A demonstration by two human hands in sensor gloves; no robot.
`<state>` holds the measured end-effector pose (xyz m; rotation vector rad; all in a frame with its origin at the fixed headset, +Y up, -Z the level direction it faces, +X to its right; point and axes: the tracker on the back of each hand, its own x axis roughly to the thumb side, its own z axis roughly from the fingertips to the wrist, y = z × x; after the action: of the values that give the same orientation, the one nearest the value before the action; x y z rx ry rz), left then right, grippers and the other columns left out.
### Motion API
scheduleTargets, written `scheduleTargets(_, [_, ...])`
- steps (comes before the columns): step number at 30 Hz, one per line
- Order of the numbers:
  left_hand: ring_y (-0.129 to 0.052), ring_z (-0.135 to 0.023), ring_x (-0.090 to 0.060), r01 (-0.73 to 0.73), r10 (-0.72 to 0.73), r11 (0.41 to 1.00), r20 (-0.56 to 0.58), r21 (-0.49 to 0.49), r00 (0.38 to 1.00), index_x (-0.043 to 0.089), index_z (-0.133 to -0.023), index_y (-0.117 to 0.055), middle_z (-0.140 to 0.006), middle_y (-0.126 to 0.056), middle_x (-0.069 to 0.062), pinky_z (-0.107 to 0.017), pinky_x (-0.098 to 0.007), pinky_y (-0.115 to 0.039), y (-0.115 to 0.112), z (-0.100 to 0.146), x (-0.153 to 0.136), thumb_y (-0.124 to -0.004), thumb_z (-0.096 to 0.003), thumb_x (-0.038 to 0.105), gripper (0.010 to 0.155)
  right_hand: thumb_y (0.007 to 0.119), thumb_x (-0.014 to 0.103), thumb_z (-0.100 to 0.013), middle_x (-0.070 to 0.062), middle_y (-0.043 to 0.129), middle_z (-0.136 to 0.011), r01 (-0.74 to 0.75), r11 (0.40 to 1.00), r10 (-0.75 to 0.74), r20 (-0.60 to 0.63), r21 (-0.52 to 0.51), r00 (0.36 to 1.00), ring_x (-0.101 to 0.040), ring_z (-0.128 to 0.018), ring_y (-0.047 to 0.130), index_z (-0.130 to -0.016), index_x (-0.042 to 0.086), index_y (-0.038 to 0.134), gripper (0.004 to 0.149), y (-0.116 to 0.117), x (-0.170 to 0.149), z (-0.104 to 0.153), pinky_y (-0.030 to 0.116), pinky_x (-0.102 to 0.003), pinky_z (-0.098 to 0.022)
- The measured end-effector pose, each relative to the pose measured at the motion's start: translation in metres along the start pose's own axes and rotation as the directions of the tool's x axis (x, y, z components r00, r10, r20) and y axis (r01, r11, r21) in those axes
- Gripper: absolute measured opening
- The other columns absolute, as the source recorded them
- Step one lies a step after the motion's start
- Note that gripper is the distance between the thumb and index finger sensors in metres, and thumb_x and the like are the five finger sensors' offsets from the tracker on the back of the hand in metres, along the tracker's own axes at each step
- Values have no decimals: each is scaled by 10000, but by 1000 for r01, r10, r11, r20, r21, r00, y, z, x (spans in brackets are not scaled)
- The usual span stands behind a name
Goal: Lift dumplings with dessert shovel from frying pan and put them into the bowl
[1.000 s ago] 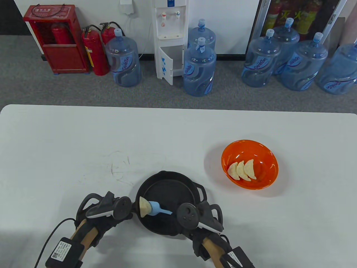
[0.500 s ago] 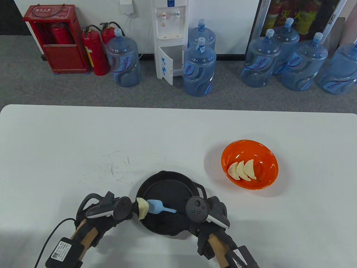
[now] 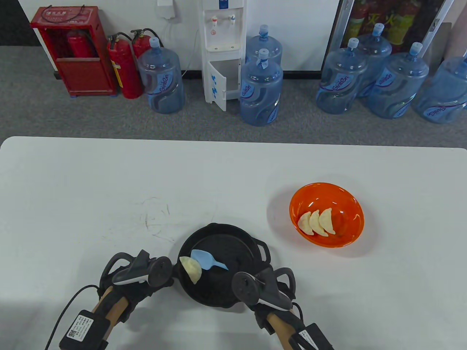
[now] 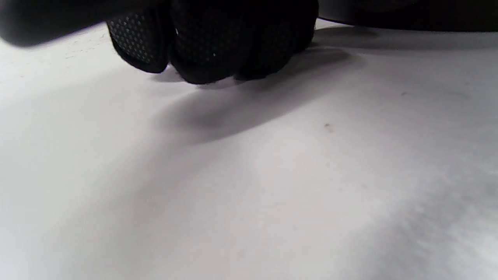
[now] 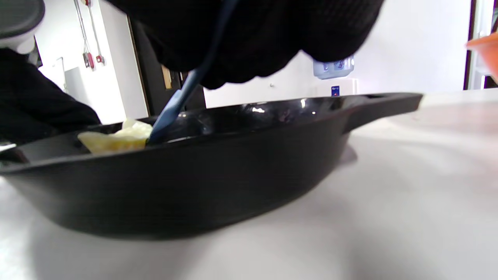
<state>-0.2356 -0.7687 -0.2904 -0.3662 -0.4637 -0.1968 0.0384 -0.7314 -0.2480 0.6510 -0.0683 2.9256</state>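
Observation:
A black frying pan (image 3: 237,251) sits near the table's front edge. One pale dumpling (image 3: 191,269) lies in its left part, seen over the rim in the right wrist view as well (image 5: 113,138). The light blue dessert shovel (image 3: 202,258) has its blade just behind the dumpling, touching it. My right hand (image 3: 248,282) grips the shovel's handle (image 5: 183,89) over the pan's near right side. My left hand (image 3: 164,276) is at the pan's left edge, fingers (image 4: 210,42) curled round a dark bar that looks like the pan's handle. The orange bowl (image 3: 348,233) to the right holds three dumplings.
The pan's loop handle (image 3: 264,251) points toward the bowl. Bare white table (image 3: 109,182) lies between and beyond them. Water bottles, a dispenser and fire extinguishers stand on the floor past the table's far edge.
The dumpling has dropped from leaning on the pan's left rim to lying flatter inside. The shovel blade moved from its right side to its far side. My right hand drew back and left.

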Motion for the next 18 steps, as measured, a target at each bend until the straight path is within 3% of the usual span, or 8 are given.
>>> scheduleTargets(12, [-951, -543, -146, -4, 4, 1000, 1, -1, 1000, 224, -969, -623, -749, -829, 63, -680, -504, -757, 0, 0, 0, -559, -481, 565, 599, 677, 314, -637, -147, 755, -974, -202, 979, 202, 62, -5, 977, -105, -543, 886, -1116, 151, 668, 506, 7, 34, 4, 823, -402, -451])
scheduleTargets(18, [-954, -535, -148, -3, 3, 1000, 0, -2, 1000, 212, -969, -627, -745, -834, 58, -677, -505, -761, 0, 0, 0, -558, -482, 563, 604, 697, 319, -633, -142, 770, -960, -156, 987, 154, 88, 24, 984, -103, -518, 892, -1108, 151, 685, 505, 2, 35, 6, 826, -390, -421])
